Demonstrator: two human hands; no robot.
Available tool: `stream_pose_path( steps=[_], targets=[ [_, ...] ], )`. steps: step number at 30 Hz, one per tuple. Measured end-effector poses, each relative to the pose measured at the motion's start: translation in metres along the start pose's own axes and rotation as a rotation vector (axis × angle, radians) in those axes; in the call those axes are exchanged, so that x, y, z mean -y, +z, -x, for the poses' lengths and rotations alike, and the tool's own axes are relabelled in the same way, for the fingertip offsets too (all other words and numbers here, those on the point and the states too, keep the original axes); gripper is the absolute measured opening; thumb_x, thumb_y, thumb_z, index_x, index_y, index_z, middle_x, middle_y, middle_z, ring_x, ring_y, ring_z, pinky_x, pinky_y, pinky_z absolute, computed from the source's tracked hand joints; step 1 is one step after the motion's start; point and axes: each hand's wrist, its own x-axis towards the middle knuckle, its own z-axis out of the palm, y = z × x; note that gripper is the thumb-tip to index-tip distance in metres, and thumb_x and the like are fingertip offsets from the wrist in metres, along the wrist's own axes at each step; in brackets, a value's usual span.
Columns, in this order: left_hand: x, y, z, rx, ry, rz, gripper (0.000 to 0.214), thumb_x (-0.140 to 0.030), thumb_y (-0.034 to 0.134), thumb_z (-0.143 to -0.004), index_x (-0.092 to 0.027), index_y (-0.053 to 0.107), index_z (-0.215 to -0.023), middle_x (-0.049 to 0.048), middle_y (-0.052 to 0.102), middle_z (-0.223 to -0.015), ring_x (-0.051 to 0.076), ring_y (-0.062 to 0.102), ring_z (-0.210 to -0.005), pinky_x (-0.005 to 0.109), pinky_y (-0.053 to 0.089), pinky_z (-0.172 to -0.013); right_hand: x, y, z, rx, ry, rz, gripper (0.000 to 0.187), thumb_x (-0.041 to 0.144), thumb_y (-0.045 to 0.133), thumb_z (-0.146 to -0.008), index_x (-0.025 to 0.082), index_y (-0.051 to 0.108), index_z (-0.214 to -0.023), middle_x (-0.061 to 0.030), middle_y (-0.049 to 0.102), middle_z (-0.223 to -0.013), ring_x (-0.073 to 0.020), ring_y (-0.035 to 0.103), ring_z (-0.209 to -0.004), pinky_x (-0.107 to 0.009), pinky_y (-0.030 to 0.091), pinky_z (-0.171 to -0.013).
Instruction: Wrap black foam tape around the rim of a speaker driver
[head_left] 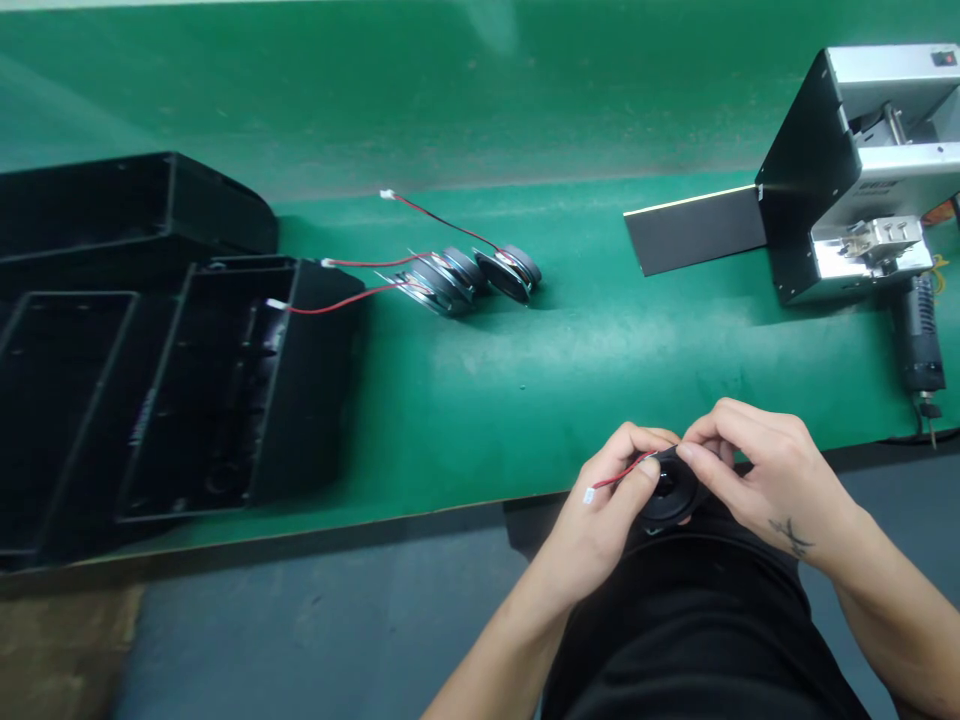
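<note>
At the bench's front edge, my left hand [607, 505] grips a round black speaker [667, 508], its thumb lying over the near side. A short red and black wire [626, 472] with a white plug [589, 495] runs from the speaker across the back of that hand. My right hand [757, 465] is closed, thumb and forefinger pinched together at the speaker's upper rim. Whatever lies between those fingertips is too small to make out. Further back on the bench, several similar speakers [516, 276] lean together, with red wires and white plugs trailing left.
Black speaker cabinets [322, 390] with open backs fill the left end of the green bench [480, 400]. On the right stand a silver and black machine [814, 185] with a flat black plate [697, 230] and a black cylindrical tool [919, 340].
</note>
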Motion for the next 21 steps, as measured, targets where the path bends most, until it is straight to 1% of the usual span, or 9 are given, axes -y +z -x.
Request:
stream_pose_path(
  steps=[4,9,17,21],
  targets=[
    [0.0002,0.0045,0.0000,0.007,-0.036,0.133,0.030,-0.051,0.067,-0.098,-0.021,0.065,-0.099,0.0067,0.067,-0.112,0.018,0.067,-0.078,0.032,0.061,-0.068,-0.0002,-0.0020,0.0030,-0.021,0.024,-0.019,0.024,0.028,0.056,-0.106,0.019,0.065,-0.085,0.0007,0.064,-0.074,-0.0111,0.054,-0.061,-0.027,0.043,-0.060],
    [-0.0008,0.0066,-0.0005,-0.004,-0.016,0.156,0.029,-0.049,0.069,-0.098,-0.020,0.064,-0.097,0.0046,0.066,-0.110,0.016,0.070,-0.074,0.031,0.060,-0.066,-0.0029,-0.0049,0.0074,-0.033,0.046,-0.025,0.022,0.028,0.058,-0.104,0.020,0.066,-0.085,0.0017,0.062,-0.072,-0.0115,0.055,-0.061,-0.027,0.044,-0.060],
    [0.0020,0.0072,-0.0014,-0.032,0.005,0.164,0.028,-0.048,0.070,-0.097,-0.020,0.063,-0.096,0.0049,0.066,-0.109,0.016,0.069,-0.075,0.030,0.061,-0.065,-0.0054,-0.0031,0.0075,-0.042,0.075,-0.040,0.025,0.029,0.058,-0.103,0.021,0.061,-0.080,0.0019,0.061,-0.067,-0.0117,0.054,-0.057,-0.025,0.047,-0.057],
    [0.0037,0.0078,-0.0022,-0.044,0.015,0.164,0.028,-0.047,0.071,-0.097,-0.020,0.062,-0.095,0.0039,0.066,-0.109,0.015,0.069,-0.076,0.029,0.061,-0.065,-0.0050,-0.0035,0.0071,-0.033,0.079,-0.045,0.024,0.028,0.058,-0.102,0.021,0.062,-0.080,0.0022,0.060,-0.066,-0.0114,0.054,-0.057,-0.024,0.047,-0.057]
  ],
)
